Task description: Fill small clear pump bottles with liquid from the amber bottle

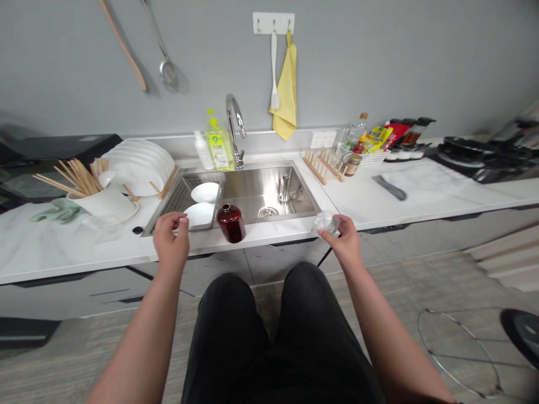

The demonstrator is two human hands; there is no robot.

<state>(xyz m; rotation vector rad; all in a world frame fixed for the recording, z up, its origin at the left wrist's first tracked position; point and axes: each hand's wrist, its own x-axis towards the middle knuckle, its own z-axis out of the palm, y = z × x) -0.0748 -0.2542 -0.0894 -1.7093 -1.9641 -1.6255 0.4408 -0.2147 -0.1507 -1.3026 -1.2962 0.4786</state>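
My right hand [346, 238] pinches a clear, crumpled-looking piece [325, 223] between thumb and fingers, right of centre; I can't make out its material. My left hand [172, 238], left of centre, has curled fingers, and I can't tell whether they hold anything. Just beside it are two white bowls [199, 215]. Between my hands, the dark red bottle [231, 225] stands upright at the counter's [278, 228] front edge. A careless sideways sweep could tip it into the sink [248, 196] or onto the floor [406, 280], and a slack pinch could drop the clear piece. The white counter crosses the frame, with plates [141, 163] at left and a dark stove [467, 160] at far right. On the grey wall, top centre, hangs a yellow cloth [286, 92].
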